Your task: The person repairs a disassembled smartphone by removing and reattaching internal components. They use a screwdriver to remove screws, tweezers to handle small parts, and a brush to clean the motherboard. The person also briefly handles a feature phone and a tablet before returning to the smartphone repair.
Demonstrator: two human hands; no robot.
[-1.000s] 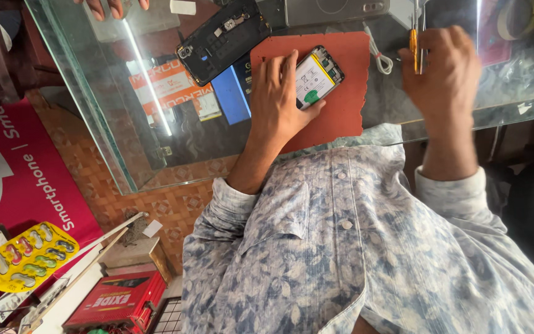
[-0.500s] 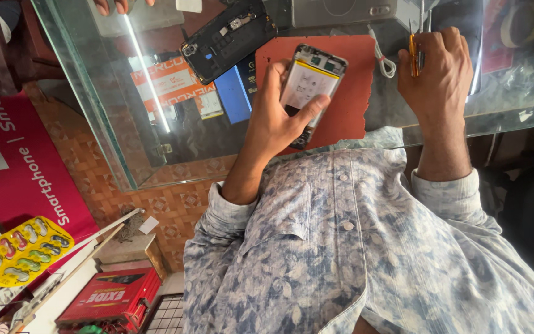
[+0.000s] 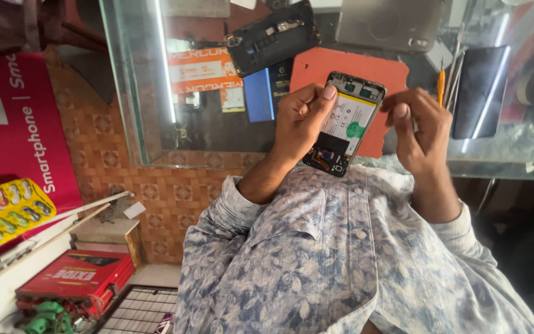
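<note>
**Opened phone lifted off the mat**

Above the glass counter [image 3: 156,80], the left hand [image 3: 298,120] holds an opened smartphone [image 3: 344,124] with its back cover off, so the white battery and the dark circuit board at the lower end face the camera. The fingers are clamped along the phone's left edge, the thumb near its top corner. The phone is tilted, in the air over the near edge of the orange work mat [image 3: 347,68], close to the person's chest.

A second ago the phone lay flat on the mat under the left palm; half a second ago it was already raised, and it is now nearer the camera and more upright. The right hand [image 3: 418,127] (it rested further out on the counter then, around an orange-handled tool) has come in beside the phone's right edge. Its fingers are curled together, the thumb just beside the phone; whether it pinches anything I cannot tell. The orange-handled screwdriver [image 3: 441,86] shows just behind it.

On the counter lie a dark phone frame [image 3: 273,37], a grey back cover [image 3: 390,25] and a black phone [image 3: 480,89]. Below left are a red banner [image 3: 7,124], a yellow blister tray [image 3: 4,210], a red box [image 3: 72,278] and brown patterned tiles [image 3: 100,142].
</note>
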